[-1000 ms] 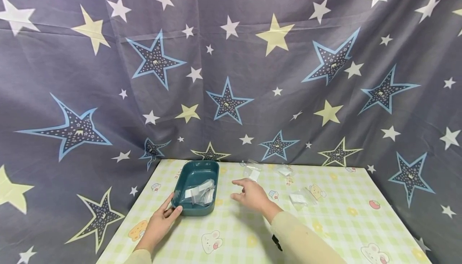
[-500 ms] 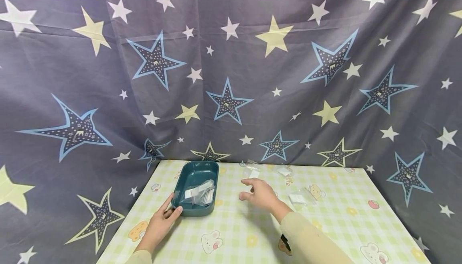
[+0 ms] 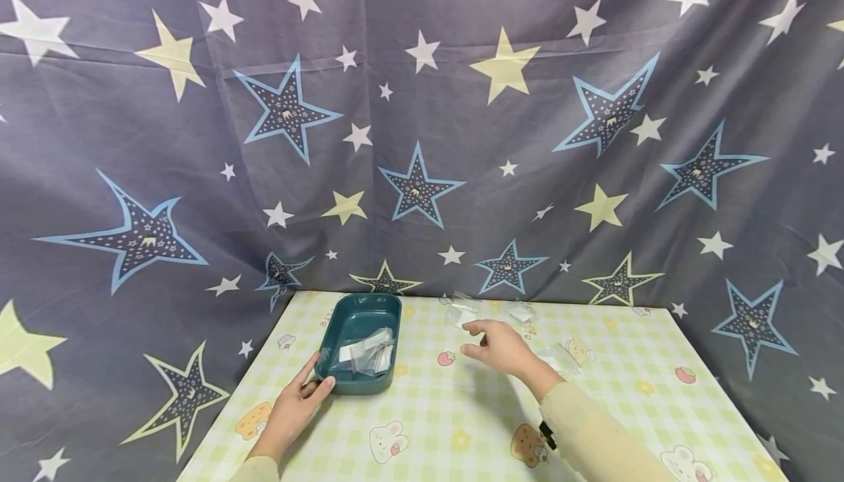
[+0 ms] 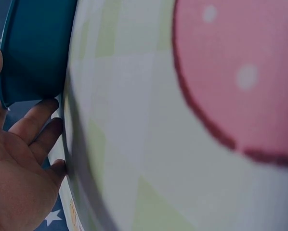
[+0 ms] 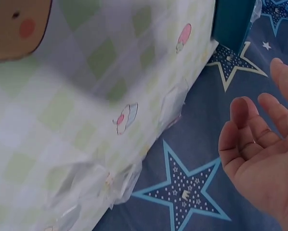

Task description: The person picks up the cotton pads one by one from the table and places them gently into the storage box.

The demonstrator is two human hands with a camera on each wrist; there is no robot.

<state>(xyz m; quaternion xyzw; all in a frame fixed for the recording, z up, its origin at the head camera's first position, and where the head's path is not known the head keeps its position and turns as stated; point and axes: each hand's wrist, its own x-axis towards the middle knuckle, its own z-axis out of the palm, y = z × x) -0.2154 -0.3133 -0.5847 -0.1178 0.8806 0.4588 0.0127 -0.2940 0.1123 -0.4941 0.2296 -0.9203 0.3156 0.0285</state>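
In the head view my left hand [image 3: 294,403] holds the near left corner of a dark teal tray [image 3: 361,385], thumb at the near side and fingers along the left side. Small clear zip bags [image 3: 368,354] with white pieces lie heaped in the tray. My right hand [image 3: 502,348] hovers over the table with loosely bent fingers and nothing in it. Just beyond its fingertips lies one clear bag [image 3: 464,311]. Another bag [image 3: 521,311] sits farther back, and a third bag [image 3: 560,359] is partly hidden behind the hand.
A green-and-white checked cloth [image 3: 422,423] with cartoon prints covers the table. Behind the table's far edge hangs a dark curtain [image 3: 448,130] with stars. In the right wrist view, clear bags [image 5: 173,107] lie near that edge.
My right hand has moved rightward, away from the tray and toward the loose bags, now partly covering the third one. The left hand and tray have stayed in place.
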